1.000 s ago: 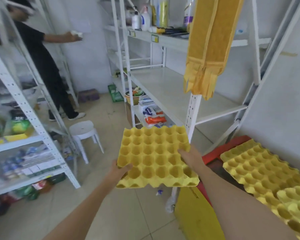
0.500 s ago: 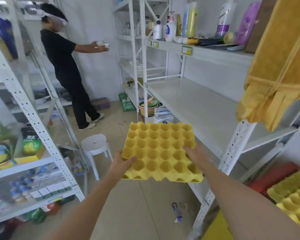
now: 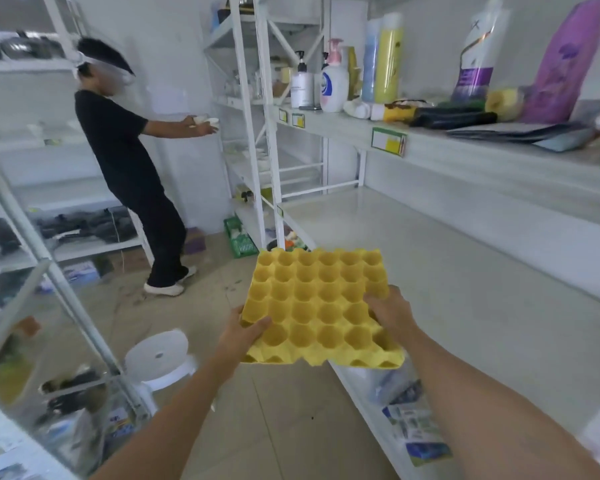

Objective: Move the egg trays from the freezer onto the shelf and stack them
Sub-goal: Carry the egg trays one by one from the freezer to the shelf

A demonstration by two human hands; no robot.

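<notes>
- We hold the tray [image 3: 321,306] level in the air, its right edge over the shelf's [image 3: 465,271] front lip.
- Left hand [image 3: 238,336] grips the tray's left edge, thumb on top.
- Right hand [image 3: 392,311], fingers curled, grips its right edge.

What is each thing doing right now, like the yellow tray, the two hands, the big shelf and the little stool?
Egg tray: empty, held level in the air, not yet on the shelf.
Left hand: grips the tray's left edge.
Right hand: grips the tray's right edge.
Shelf: bare where the tray is nearest.
Stool: upright on the floor.
Pump bottles: upright on the upper shelf.
</notes>
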